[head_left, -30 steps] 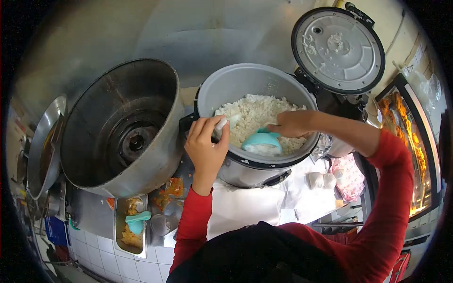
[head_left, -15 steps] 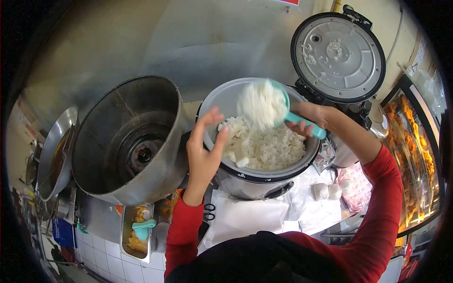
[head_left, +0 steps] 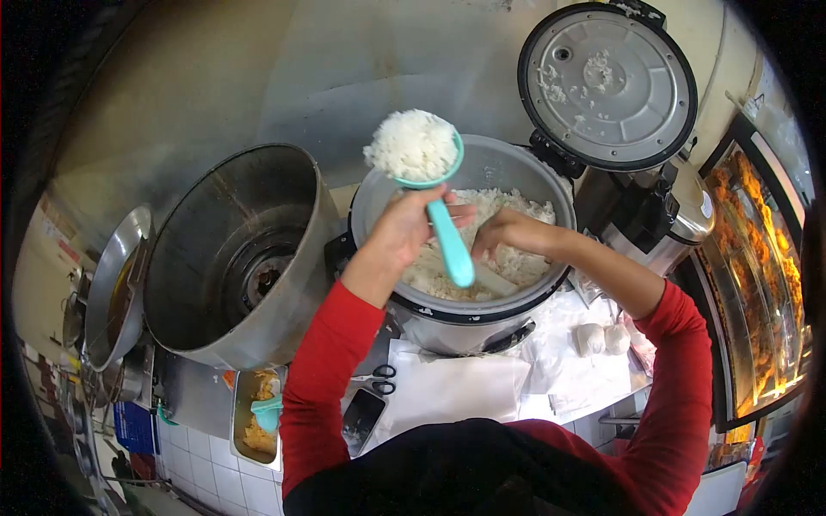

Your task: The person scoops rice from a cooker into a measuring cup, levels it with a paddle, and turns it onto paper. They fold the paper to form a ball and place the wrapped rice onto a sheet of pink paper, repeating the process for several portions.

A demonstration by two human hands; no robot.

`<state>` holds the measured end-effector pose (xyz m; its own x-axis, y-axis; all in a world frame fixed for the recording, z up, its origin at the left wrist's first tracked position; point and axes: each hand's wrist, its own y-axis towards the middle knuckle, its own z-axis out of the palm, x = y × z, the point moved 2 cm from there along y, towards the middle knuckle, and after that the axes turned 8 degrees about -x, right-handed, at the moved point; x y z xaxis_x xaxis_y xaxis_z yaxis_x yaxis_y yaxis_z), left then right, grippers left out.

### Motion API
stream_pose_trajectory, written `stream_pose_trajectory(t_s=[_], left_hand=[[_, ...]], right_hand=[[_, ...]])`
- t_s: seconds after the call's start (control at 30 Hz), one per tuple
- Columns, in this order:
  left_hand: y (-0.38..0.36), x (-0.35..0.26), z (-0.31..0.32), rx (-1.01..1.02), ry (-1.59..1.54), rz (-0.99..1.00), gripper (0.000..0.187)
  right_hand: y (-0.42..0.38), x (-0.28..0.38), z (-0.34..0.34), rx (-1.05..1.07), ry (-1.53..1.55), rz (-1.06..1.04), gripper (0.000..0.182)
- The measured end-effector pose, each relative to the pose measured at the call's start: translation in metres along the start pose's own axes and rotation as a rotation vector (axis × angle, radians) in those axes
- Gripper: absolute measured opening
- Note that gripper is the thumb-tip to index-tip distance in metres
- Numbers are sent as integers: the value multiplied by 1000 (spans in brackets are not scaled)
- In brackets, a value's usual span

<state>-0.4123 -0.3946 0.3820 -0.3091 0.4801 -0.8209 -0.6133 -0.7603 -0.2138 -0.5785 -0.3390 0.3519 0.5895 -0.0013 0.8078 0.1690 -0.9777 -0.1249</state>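
My left hand [head_left: 403, 225] is closed around the upper handle of a teal scoop [head_left: 447, 241], raised over the left rim of the rice cooker [head_left: 379, 185]. The scoop's bowl carries a heaped mound of white rice [head_left: 413, 144]. My right hand [head_left: 514, 236] reaches down inside the cooker, fingers bent together at a pale rice paddle [head_left: 495, 280] lying against the cooked rice [head_left: 508, 203]. Its fingertips are partly hidden, but they appear closed on the paddle.
The cooker's lid [head_left: 611, 86] stands open behind it. A large metal pot [head_left: 232, 249] stands left. In front lie white paper sheets [head_left: 456, 387], scissors [head_left: 384, 378], a phone [head_left: 363, 420] and wrapped white bundles [head_left: 590, 340]. A glass case of fried food [head_left: 757, 284] is right.
The rice-filled scoop has passed from my right hand to my left and moved left. My right hand has gone down into the cooker to the paddle, which has shifted right.
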Motion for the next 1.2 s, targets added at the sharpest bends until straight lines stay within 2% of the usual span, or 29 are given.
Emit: stream_pose_trajectory(t_s=[0.07,0.1,0.17,0.27,0.37,0.43,0.5,0.57,0.67,0.7,0.77,0.83,0.97,1.13,1.2], left_hand=[[1,-8,-4,-65,30,31,8],[2,-12,-5,-97,46,44,7],[19,-5,-16,-25,-22,-49,3],[22,2,-21,33,-85,-139,2],[11,2,-24,48,-75,-202,2],[5,-2,-35,53,-46,-286,3],[5,-2,-43,14,-53,-202,4],[8,1,-51,-47,-63,-170,6],[17,14,-46,-135,-68,-215,7],[21,17,-40,-148,-50,-240,7],[26,25,-27,-161,-47,-258,7],[30,33,-19,-167,-77,-247,8],[39,44,-16,-180,-40,-222,9],[33,45,-1,-171,155,-109,10],[36,47,1,-149,108,-142,9]], right_hand=[[1,-11,4,-100,-557,-105,44],[0,-2,16,-74,-694,-89,43],[5,15,39,-15,-964,-61,40],[29,11,62,102,-1215,-57,39],[24,18,43,59,-1161,-69,29],[9,18,7,-78,-1008,-29,28],[-24,13,-38,-331,-457,19,34],[-68,52,-68,-357,-163,255,37],[-101,70,-59,-529,-48,153,34],[-101,64,-45,-623,-233,-89,34],[-105,57,-17,-654,-314,-378,31],[-109,64,4,-660,-488,-351,30],[-97,61,17,-660,-396,-238,30],[-56,46,-7,-725,-390,-221,30],[-45,48,-9,-758,-336,-185,30]])
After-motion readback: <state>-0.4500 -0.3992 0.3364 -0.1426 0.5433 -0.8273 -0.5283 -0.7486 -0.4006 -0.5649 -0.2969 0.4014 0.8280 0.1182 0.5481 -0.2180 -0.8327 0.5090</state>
